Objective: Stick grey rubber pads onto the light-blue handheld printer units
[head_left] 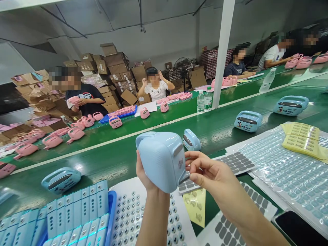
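Observation:
A light blue rounded device (160, 159) with a handle is held up in the middle of the view, its side turned to the right. My left hand (145, 174) grips it from below and behind, the fingers mostly hidden by it. At its right side, my right hand (205, 169) has bent fingers close to the lower edge and the small printed mark; whether they pinch anything is too small to tell. Beneath lie a sheet of round stickers (128, 212), a yellow sticker sheet (196, 205) and sheets of grey oval stickers (234, 162).
Blue devices stand on the green belt (110, 153). A blue tray (111, 205) of light blue parts sits lower left, a phone (299, 227) lower right. Clear sticker sheets (287, 171) lie right. Bottles (208, 99), a white post (222, 54) and several people are beyond.

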The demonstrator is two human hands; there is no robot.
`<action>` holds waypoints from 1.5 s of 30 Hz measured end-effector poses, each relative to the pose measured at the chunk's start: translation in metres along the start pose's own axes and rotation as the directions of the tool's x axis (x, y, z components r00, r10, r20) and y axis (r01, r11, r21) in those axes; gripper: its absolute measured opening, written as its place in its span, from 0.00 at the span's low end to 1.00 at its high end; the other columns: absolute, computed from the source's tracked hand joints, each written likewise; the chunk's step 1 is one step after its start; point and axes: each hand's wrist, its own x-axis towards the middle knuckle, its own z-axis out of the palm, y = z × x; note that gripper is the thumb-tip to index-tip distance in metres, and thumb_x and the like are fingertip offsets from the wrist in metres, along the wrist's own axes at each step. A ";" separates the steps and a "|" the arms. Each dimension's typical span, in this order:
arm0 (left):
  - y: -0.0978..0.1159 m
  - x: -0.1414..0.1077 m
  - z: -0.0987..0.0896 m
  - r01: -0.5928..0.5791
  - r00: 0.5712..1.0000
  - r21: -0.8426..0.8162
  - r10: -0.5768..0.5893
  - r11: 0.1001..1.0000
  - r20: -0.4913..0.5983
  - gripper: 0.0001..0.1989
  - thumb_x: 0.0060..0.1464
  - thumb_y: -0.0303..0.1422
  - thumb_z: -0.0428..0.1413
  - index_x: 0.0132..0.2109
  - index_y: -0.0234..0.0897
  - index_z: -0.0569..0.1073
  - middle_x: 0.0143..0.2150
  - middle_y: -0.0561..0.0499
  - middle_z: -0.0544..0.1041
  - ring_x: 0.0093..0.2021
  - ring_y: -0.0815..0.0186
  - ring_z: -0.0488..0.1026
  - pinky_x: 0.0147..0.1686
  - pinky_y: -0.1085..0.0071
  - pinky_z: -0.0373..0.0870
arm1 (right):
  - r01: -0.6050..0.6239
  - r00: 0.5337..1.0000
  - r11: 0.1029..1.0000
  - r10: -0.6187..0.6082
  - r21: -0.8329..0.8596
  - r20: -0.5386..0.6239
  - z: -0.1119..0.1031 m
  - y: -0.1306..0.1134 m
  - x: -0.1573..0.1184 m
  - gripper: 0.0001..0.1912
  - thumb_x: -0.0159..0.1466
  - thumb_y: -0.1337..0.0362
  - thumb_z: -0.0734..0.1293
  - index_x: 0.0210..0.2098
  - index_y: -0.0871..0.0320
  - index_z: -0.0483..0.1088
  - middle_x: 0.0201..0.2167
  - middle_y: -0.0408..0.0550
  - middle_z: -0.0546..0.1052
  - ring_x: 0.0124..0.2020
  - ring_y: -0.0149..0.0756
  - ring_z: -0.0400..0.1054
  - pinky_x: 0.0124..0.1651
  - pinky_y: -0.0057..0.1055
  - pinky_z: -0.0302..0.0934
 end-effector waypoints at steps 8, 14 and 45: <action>0.001 0.001 0.001 -0.062 0.998 0.034 0.061 0.997 0.030 0.27 0.63 0.45 0.43 0.29 0.32 0.76 0.32 0.44 0.76 0.23 0.65 0.70 0.23 0.68 0.72 | -0.009 0.999 0.999 0.008 0.041 0.038 -0.004 0.002 0.001 0.13 0.58 0.61 0.73 0.27 0.64 0.69 0.57 0.45 0.63 0.47 0.29 0.68 0.43 0.17 0.64; 0.000 -0.002 0.003 -0.044 0.999 0.014 0.044 0.999 0.022 0.29 0.63 0.46 0.42 0.29 0.32 0.78 0.29 0.45 0.75 0.22 0.65 0.70 0.22 0.68 0.72 | 0.007 0.999 1.000 -0.008 0.022 0.046 -0.001 0.002 0.001 0.13 0.58 0.62 0.73 0.27 0.64 0.68 0.56 0.47 0.64 0.46 0.31 0.69 0.40 0.17 0.64; -0.012 0.012 -0.023 0.262 0.962 0.083 -0.267 0.962 0.064 0.43 0.63 0.58 0.25 0.23 0.34 0.70 0.23 0.45 0.70 0.19 0.61 0.67 0.13 0.65 0.64 | 0.198 0.979 0.980 -0.196 0.032 -0.059 0.013 0.018 -0.005 0.24 0.61 0.57 0.72 0.50 0.52 0.58 0.50 0.46 0.65 0.48 0.29 0.65 0.48 0.26 0.66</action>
